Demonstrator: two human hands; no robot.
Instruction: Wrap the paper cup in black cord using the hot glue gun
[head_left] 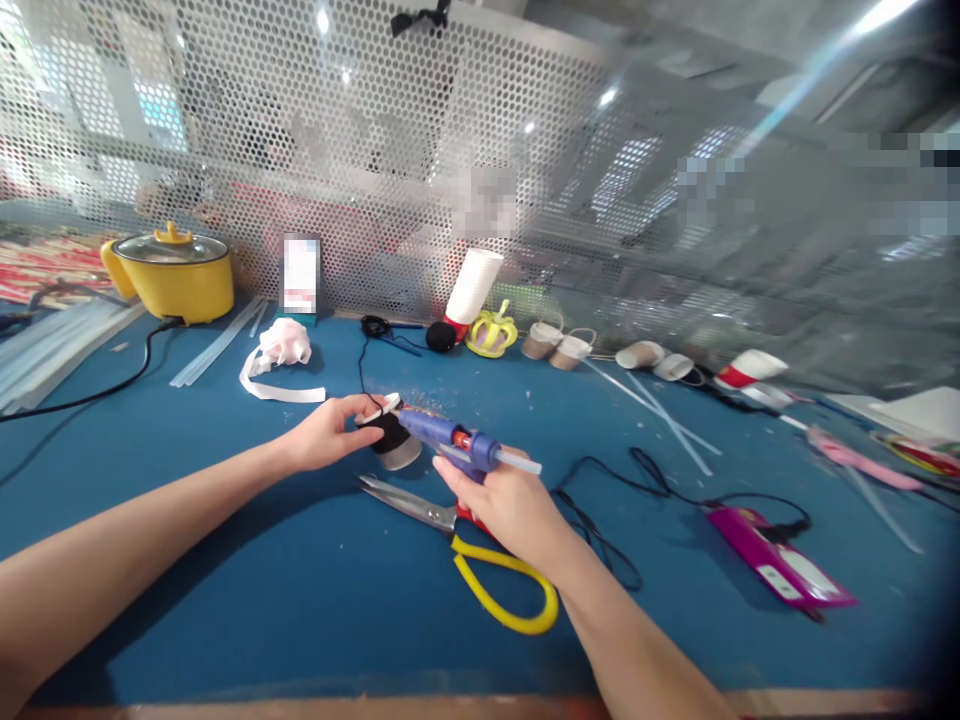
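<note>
My left hand (pixel 337 430) is closed on a small paper cup (pixel 397 455) partly wrapped in black cord (pixel 388 435). A strand of the cord runs back across the table. In my right hand (pixel 510 500) is a blue glue gun (pixel 446 432) with a clear glue stick (pixel 521 461) jutting from its back. The gun's nozzle meets or nearly meets the cup's upper rim; I cannot tell if they touch. Scissors (pixel 412 503) with yellow-wrapped handles lie below both hands, partly hidden by my right hand.
Behind my hands are crumpled white ribbon (pixel 285 343), a black ball (pixel 441 337), stacked paper cups (pixel 474 285) and a yellow crown-shaped piece (pixel 492 332). A yellow electric pot (pixel 176 280) stands back left. At right lies a purple power strip (pixel 780 560) with a black cable.
</note>
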